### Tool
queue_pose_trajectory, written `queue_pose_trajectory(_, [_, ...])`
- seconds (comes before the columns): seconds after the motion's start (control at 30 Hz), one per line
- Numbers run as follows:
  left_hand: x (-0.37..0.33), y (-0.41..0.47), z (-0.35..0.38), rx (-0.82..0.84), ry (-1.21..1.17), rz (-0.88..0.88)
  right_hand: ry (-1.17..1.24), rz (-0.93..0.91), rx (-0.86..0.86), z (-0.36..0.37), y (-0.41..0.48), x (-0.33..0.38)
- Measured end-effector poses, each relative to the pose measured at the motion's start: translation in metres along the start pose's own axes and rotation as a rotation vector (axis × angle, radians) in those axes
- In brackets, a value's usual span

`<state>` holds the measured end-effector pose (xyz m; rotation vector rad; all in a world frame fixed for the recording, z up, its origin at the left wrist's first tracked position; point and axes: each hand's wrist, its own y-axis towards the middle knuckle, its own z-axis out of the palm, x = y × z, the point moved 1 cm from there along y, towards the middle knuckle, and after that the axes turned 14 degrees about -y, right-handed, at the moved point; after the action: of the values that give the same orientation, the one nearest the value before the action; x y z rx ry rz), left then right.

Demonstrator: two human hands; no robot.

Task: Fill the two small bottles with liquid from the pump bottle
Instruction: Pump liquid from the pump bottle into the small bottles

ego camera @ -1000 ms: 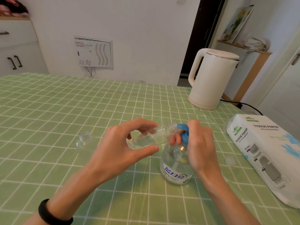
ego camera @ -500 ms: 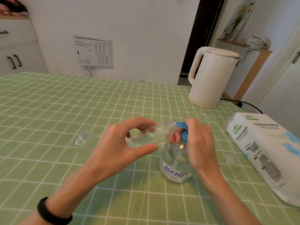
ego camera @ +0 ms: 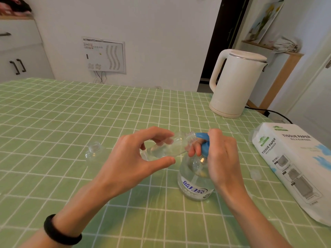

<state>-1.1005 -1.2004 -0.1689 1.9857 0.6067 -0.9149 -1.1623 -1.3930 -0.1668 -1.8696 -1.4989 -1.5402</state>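
The left hand [ego camera: 136, 158] grips the first small bottle [ego camera: 166, 149], a clear plastic one, with the thumb below and the curled fingers above. The bottle is tilted almost level above the table, and its threaded mouth meets the nozzle of the blue pump head [ego camera: 205, 145]. Some clear liquid shows inside it. The right hand [ego camera: 220, 158] is closed round the pump head, fingers wrapped over the top and fingertips showing beneath the nozzle. The pump bottle [ego camera: 195, 183], clear with a blue-lettered label, stands upright on the green checked tablecloth [ego camera: 71, 113], directly under the right hand. The second small bottle [ego camera: 93, 151] stands upright and uncapped on the cloth, well to the left of the left hand. A small clear cap [ego camera: 255, 174] lies just beside a pack of tissue paper [ego camera: 295, 167] at the right edge. A white electric kettle [ego camera: 236, 85] stands at the far right of the table. A black wristband [ego camera: 60, 230] sits on the left wrist.
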Motion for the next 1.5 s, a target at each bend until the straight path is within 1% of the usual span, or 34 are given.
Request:
queue_pose_trajectory(0.23, [0.0023,-0.0002,-0.0009,-0.006,-0.014,0.009,0.017,0.042,0.006,0.0007,-0.0002,0.0010])
queue_pose_trajectory(0.43, [0.0024,0.0013,-0.0001,-0.001,-0.021,0.016,-0.014,-0.019,-0.003,0.0011,0.0016,0.0010])
queue_pose_trajectory(0.67, [0.0022,0.0008,-0.0007,-0.005,-0.018,0.015,-0.002,0.042,-0.004,-0.0002,-0.0014,0.0003])
queue_pose_trajectory(0.77, [0.0026,0.0011,-0.0009,0.002,-0.009,0.017,0.020,0.018,-0.004,0.0004,-0.0001,0.0009])
queue_pose_trajectory(0.9, [0.0019,0.0001,-0.0005,0.007,-0.006,0.017,-0.032,-0.025,-0.012,-0.0006,0.0003,0.0014])
queue_pose_trajectory(1.03, [0.0018,0.0008,-0.0006,0.004,-0.011,0.010,0.010,0.041,-0.001,0.0009,-0.0007,0.0006])
queue_pose_trajectory(1.17, [0.0023,0.0011,-0.0010,0.003,-0.012,0.009,-0.007,0.060,-0.006,0.0015,-0.0008,-0.0007])
queue_pose_trajectory(1.37, [0.0014,0.0017,-0.0022,-0.002,-0.016,-0.001,0.041,0.014,0.008,0.0006,0.0000,0.0022])
queue_pose_trajectory(1.5, [0.0016,0.0018,-0.0004,0.008,-0.015,0.001,0.023,-0.026,0.005,0.0003,0.0006,0.0018])
